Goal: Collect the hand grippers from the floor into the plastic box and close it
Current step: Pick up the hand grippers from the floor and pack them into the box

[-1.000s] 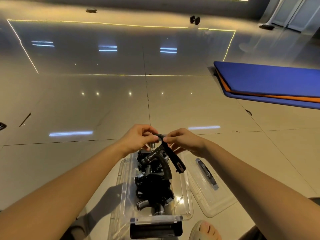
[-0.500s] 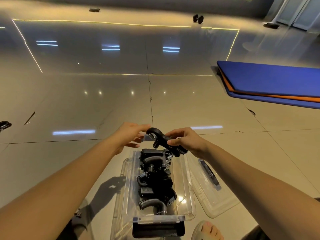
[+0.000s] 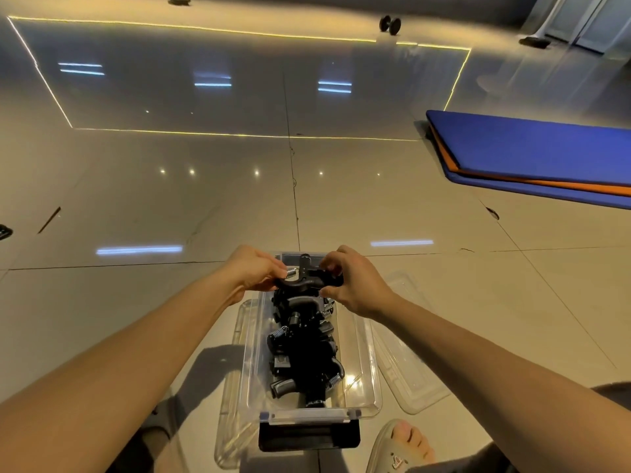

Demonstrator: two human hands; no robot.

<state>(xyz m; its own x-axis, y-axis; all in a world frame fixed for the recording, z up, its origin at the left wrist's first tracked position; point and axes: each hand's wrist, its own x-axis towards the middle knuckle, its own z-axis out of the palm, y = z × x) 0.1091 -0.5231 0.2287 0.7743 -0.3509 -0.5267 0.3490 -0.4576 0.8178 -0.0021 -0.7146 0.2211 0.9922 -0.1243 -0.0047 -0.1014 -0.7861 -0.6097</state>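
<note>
Both hands meet over the far end of the box [image 3: 375, 377] and share one black gripper [image 3: 302, 285] between them. The left hand [image 3: 254, 271] has its fingers [image 3: 277, 268] curled in, and their tips pinch the end with the bright coil spring. The right hand [image 3: 356, 285] curls its fingers [image 3: 330, 264] over and round the other end. Neither hand shows any slack, and the gripper hangs from the two holds, apart from what lies below. Its long axis runs from one set of fingertips to the other, crosswise to the box, whose length runs away from the person. The arched handle bows toward the person and a short knob stands up between the hands. It looks hard and matte, black plastic with a steel spring, awkward in outline and likely to snag on its fellows. Straight beneath the fingers, and back toward the wrists, a pile [image 3: 304, 353] of like grippers fills the middle of the clear box, black arms and silver springs tangled together. The spot under the fingertips appears less crowded. So the coming move is probably a short drop straight down, perhaps with a turn to bring the gripper in line with the box. The lid [image 3: 409, 367] lies flat on the floor [image 3: 170, 199] just outside the right wrist, touching or nearly touching the box's side. That makes the right hand the nearer one for closing. Whether more grippers wait on the floor cannot be told from here.
</note>
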